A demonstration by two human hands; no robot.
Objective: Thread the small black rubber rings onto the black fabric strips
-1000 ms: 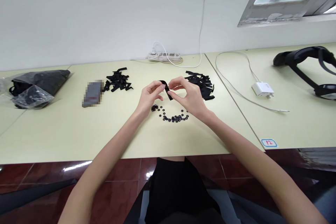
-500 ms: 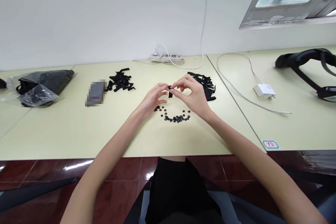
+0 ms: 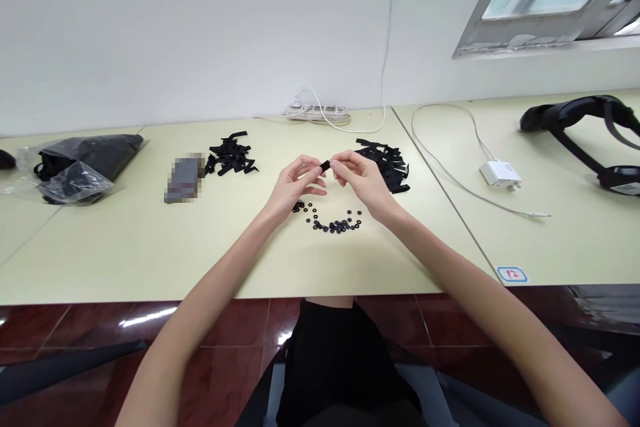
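Head view: both hands pinch one small black strip above the table.
Left hand [image 3: 293, 183] and right hand [image 3: 363, 180] grip the black strip [image 3: 325, 165] between fingertips, over scattered black rings [image 3: 333, 221] on the table [image 3: 125, 247].

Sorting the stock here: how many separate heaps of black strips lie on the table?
2. One heap of black strips lies left of the hands, beside the blurred grey item; the other heap lies just behind the right hand. More strips may be hidden inside the plastic bag.
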